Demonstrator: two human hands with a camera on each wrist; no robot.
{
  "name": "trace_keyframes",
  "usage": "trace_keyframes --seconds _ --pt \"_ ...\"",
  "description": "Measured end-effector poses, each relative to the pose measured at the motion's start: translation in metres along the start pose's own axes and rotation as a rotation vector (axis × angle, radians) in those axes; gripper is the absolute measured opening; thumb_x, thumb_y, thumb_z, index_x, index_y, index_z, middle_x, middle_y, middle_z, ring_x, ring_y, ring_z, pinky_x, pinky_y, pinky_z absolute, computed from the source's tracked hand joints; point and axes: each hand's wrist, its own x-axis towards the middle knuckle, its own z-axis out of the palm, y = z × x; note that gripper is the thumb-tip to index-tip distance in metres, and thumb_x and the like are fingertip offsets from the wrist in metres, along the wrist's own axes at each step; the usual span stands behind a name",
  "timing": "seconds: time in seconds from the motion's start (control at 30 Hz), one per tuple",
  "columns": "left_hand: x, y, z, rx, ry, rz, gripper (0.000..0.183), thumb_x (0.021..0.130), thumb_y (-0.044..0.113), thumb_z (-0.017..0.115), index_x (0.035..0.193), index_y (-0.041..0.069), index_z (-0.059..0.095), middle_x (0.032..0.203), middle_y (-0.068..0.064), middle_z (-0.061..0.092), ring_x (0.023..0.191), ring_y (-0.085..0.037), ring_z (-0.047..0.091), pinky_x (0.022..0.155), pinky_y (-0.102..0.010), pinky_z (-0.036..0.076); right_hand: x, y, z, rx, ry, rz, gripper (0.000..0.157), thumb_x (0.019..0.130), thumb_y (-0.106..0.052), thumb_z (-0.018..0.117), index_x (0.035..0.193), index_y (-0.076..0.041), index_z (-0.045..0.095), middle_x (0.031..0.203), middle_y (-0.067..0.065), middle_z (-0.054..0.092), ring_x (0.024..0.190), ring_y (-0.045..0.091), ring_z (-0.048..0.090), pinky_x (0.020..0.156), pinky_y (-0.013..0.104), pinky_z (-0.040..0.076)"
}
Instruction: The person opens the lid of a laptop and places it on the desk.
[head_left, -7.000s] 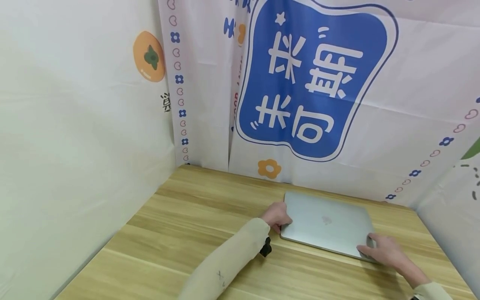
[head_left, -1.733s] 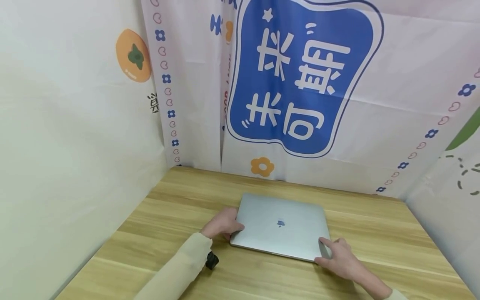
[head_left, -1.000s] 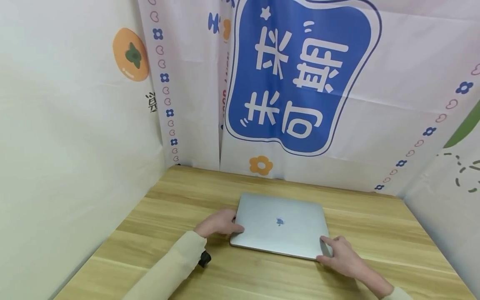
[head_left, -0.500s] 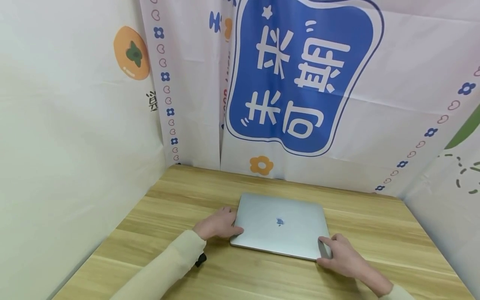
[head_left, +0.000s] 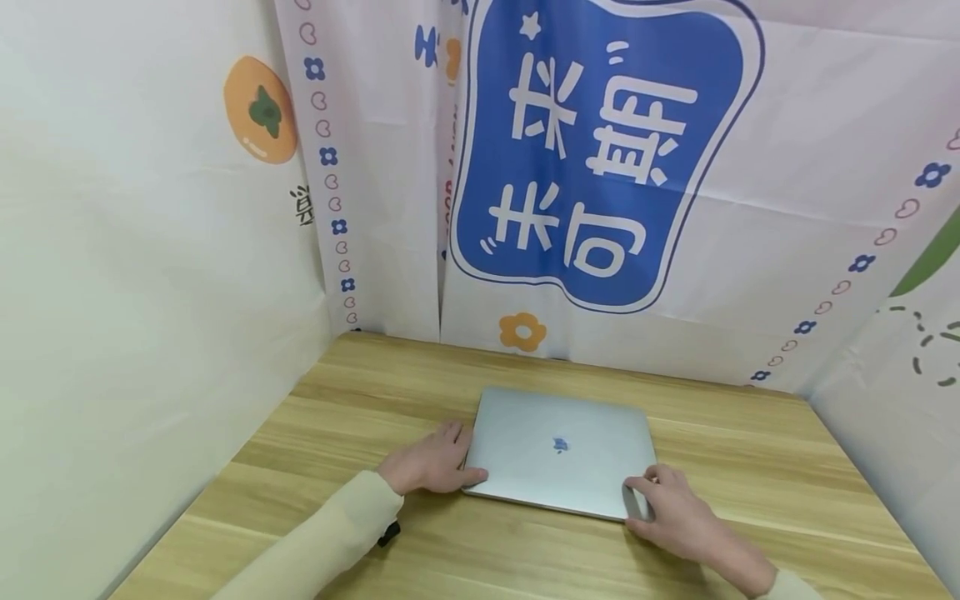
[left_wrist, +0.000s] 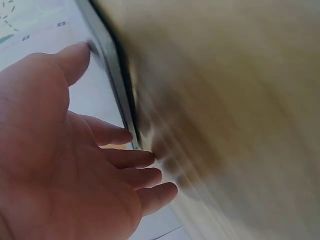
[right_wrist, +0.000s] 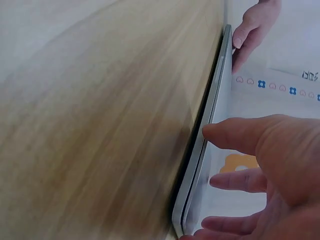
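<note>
Closed laptop (head_left: 551,475) on the wooden table (head_left: 540,562), towards five o'clock in the head view.
Probably stiff, slick and dentable; best held by both side edges. Left hand (head_left: 433,462) at its eight o'clock, right hand (head_left: 678,517) at four: fingers loosely spread, touching corners, no firm hold. Underside hidden.

Head view: bright, even light; soft shadow beside the left hand (head_left: 431,464). Wrist views, 2: dimmer, tabletop (left_wrist: 240,100) grain blurred.
</note>
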Motion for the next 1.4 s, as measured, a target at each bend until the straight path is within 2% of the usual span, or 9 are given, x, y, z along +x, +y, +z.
trace_keyframes --seconds 0.13,0.27,0.53,0.8,0.97,1.13,1.4 --pt "-0.005 -0.003 0.004 -0.002 0.009 0.029 0.089 0.096 0.061 0.047 0.153 -0.004 0.026 0.160 -0.027 0.020 0.150 -0.041 0.018 0.122 -0.052 0.024 0.001 -0.006 0.001 -0.035 0.012 -0.018 0.048 0.077 -0.030 0.082 0.119 -0.012 0.068 0.126 0.020 0.054 0.113 0.037 0.049 0.059 0.030 0.049" --pt "-0.008 -0.006 0.008 0.011 0.010 0.046 0.093 0.094 0.066 0.045 0.153 -0.003 0.024 0.162 -0.026 0.015 0.151 -0.040 0.014 0.121 -0.052 0.024 0.004 -0.011 0.002 -0.071 0.027 -0.051 0.045 0.077 -0.030 0.082 0.117 -0.013 0.068 0.122 0.017 0.057 0.109 0.034 0.052 0.060 0.031 0.051" --pt "-0.009 -0.010 0.015 0.078 -0.001 0.041 0.109 0.085 0.079 0.045 0.155 -0.001 0.020 0.163 -0.023 0.010 0.153 -0.036 0.011 0.123 -0.054 0.020 0.007 -0.020 0.004 -0.124 0.014 -0.132 0.043 0.079 -0.033 0.081 0.115 -0.013 0.070 0.115 0.010 0.061 0.099 0.022 0.053 0.060 0.025 0.048" --pt "-0.007 -0.011 0.017 0.127 -0.015 0.031 0.113 0.082 0.080 0.049 0.155 -0.001 0.018 0.164 -0.023 0.011 0.153 -0.035 0.010 0.123 -0.052 0.020 0.010 -0.027 0.004 -0.140 0.004 -0.211 0.043 0.080 -0.033 0.080 0.114 -0.010 0.070 0.111 0.009 0.062 0.095 0.018 0.052 0.062 0.025 0.047" --pt "-0.007 -0.011 0.016 0.185 -0.045 0.029 0.114 0.083 0.083 0.043 0.156 0.000 0.016 0.164 -0.020 0.010 0.154 -0.032 0.009 0.124 -0.050 0.019 0.011 -0.031 0.003 -0.148 -0.014 -0.262 0.042 0.080 -0.032 0.080 0.115 -0.009 0.069 0.109 0.008 0.061 0.094 0.018 0.052 0.063 0.026 0.048" --pt "-0.003 -0.012 0.019 0.233 -0.061 0.030 0.114 0.083 0.085 0.036 0.157 0.001 0.013 0.165 -0.018 0.008 0.154 -0.030 0.007 0.125 -0.049 0.016 0.012 -0.034 0.005 -0.203 -0.034 -0.294 0.043 0.083 -0.035 0.077 0.117 -0.011 0.068 0.108 0.006 0.061 0.092 0.017 0.054 0.066 0.031 0.052" --pt "0.000 -0.010 0.016 0.256 -0.065 0.039 0.114 0.083 0.085 0.036 0.157 0.001 0.014 0.165 -0.017 0.008 0.154 -0.030 0.007 0.125 -0.049 0.015 0.013 -0.040 0.008 -0.270 0.032 -0.371 0.034 0.086 -0.032 0.074 0.112 -0.011 0.067 0.104 0.004 0.062 0.086 0.015 0.053 0.061 0.029 0.050"
